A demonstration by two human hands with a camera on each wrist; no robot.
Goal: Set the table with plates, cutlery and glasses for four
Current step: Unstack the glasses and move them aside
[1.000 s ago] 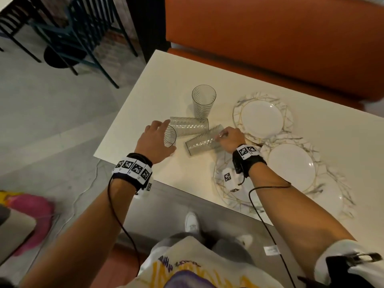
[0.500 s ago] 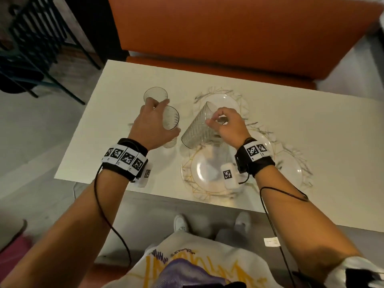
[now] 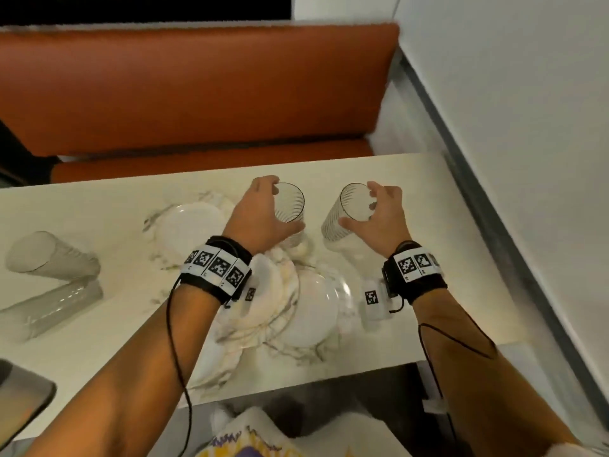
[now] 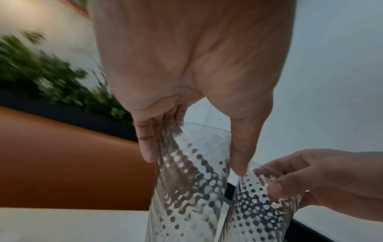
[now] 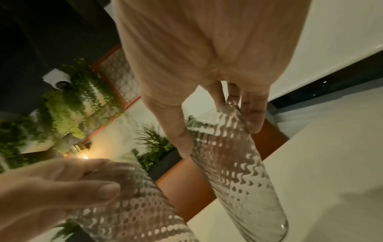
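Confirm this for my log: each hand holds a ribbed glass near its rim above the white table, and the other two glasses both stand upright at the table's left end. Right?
Not quite. The left hand and right hand do each grip a ribbed glass near the rim, but of the two spare glasses at the left end, only one stands upright; the other lies on its side, as the head view shows.

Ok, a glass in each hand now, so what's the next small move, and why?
Probably lower both and set them upright on bare table toward the far edge. The left hand and right hand each grip a ribbed glass near the rim, mouths up, held past the unsorted plates.
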